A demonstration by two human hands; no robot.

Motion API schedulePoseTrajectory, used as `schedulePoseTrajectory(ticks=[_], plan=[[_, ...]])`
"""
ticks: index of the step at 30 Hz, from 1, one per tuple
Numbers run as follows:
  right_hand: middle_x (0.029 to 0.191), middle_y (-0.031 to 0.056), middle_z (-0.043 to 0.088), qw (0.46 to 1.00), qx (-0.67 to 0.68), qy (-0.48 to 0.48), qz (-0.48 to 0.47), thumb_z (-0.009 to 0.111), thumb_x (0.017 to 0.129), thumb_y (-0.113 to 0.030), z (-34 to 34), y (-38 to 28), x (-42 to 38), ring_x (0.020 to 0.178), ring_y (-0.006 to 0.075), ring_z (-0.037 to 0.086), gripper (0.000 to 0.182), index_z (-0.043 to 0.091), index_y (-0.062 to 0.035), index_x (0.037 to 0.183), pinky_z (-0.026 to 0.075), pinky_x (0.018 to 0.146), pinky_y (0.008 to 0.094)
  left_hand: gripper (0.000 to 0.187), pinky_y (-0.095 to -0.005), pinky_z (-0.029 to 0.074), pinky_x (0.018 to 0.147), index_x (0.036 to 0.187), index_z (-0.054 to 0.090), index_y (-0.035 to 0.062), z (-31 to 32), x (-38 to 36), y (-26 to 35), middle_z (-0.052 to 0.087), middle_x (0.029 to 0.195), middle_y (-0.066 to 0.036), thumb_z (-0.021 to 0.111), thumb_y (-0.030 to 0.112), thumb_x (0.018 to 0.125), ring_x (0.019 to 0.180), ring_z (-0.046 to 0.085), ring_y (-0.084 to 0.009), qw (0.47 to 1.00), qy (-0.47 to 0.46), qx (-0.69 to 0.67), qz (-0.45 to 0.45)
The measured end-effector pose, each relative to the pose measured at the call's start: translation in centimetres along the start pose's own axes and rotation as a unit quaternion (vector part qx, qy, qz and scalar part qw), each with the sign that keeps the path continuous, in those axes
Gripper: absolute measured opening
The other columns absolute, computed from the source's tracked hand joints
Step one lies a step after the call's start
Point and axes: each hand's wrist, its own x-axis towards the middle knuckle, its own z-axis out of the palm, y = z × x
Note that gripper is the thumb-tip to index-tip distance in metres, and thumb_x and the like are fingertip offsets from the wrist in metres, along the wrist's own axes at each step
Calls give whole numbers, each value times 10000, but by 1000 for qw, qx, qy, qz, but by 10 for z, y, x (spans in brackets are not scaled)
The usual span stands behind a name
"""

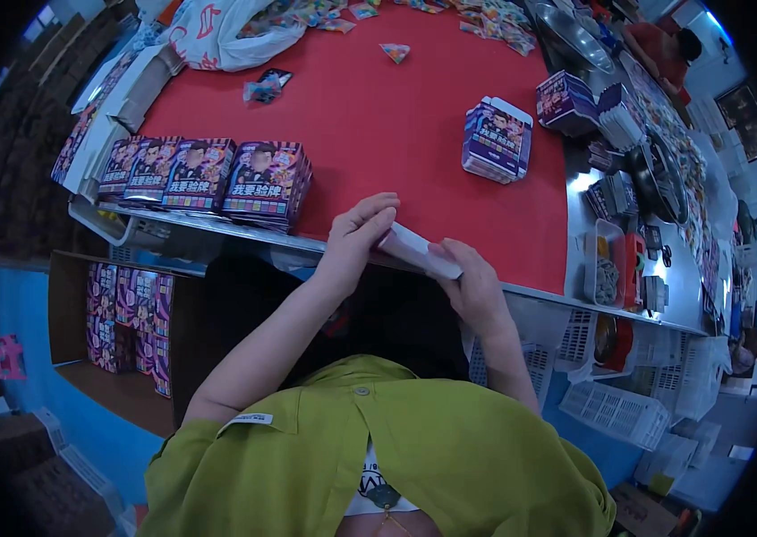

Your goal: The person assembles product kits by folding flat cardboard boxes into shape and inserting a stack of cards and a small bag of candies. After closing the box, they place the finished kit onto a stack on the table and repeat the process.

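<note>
Between my two hands, at the front edge of the red table, is a thin white and purple box [416, 249]. My left hand [362, 234] grips its left end, and my right hand [472, 279] holds its right end with the thumb on top. Left of my hands stand stacks of purple printed boxes [262, 183] in a row along the table edge. Farther right on the red surface lies a stack of similar purple and white boxes [497, 140].
Small colourful packets [395, 53] and a white plastic bag [240, 36] lie at the back of the red table [369, 116]. An open carton [70, 309] of boxes stands low left. At right are a clear tub [605, 264] and metal bowls [656, 179].
</note>
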Motion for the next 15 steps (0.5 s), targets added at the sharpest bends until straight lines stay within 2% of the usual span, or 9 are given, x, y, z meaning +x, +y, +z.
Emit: schedulePoseTrajectory(ticks=[2,3,5,7,10,11,12,13,15], plan=[[1056,190,618,996,40,-36,64,656,825,-102,-2,-1,7,985,345,620,387,494,-16,1166,534,807,403,337,-281,420,902,1135,607,-1,-5,-5,3,629,1020,-80,484,264,967,993,565,-135,990,-119,-37,73],[1057,196,616,986,78,-74,127,642,850,-116,-4,1,12,989,346,618,374,485,-17,1175,535,804,399,337,-281,420,902,1135,607,-1,-8,-6,0,629,1020,-80,484,264,967,993,565,-135,989,-121,-38,72],[1079,201,608,978,104,-93,153,630,866,-133,-5,1,21,1012,342,610,372,483,-22,1190,527,819,404,414,-335,445,917,1180,577,1,-13,-6,-9,610,1118,-97,407,328,990,1108,524,-186,980,-171,25,102],[1100,206,601,966,118,-96,207,617,882,-149,-10,3,16,1036,338,602,371,481,-28,1205,519,834,408,364,-292,403,928,1139,610,-3,-10,-4,-11,630,1059,-81,444,280,981,1003,561,-142,983,-138,21,123],[1106,167,604,961,194,-78,183,589,911,-180,-5,13,15,1047,279,600,388,464,-37,1250,490,877,367,256,-272,430,884,1074,647,-1,-5,2,0,656,978,-67,514,168,936,945,579,-128,983,-124,72,114],[1127,136,593,932,307,-47,186,581,916,-183,-1,15,11,1064,252,582,396,467,-36,1266,463,913,350,224,-265,436,873,1053,659,1,-5,2,4,663,950,-61,532,125,916,926,584,-123,983,-103,108,109],[1149,106,583,890,417,-15,184,574,922,-186,3,13,11,1080,224,564,404,471,-35,1281,436,949,333,211,-273,445,876,1027,671,-1,-3,8,3,671,948,-65,529,84,897,916,594,-130,986,-120,39,106],[1149,106,583,890,416,-8,187,574,922,-186,5,10,13,1080,224,564,404,471,-35,1281,436,949,333,211,-273,445,876,1027,671,-1,-2,12,5,671,948,-65,529,84,897,916,594,-130,986,-127,41,103],[1083,59,593,820,524,16,230,542,943,-177,5,3,21,1023,169,558,289,553,-21,1186,437,923,301,218,-286,465,881,1031,670,1,3,16,11,672,971,-76,527,26,869,917,610,-140,982,-138,32,128]])
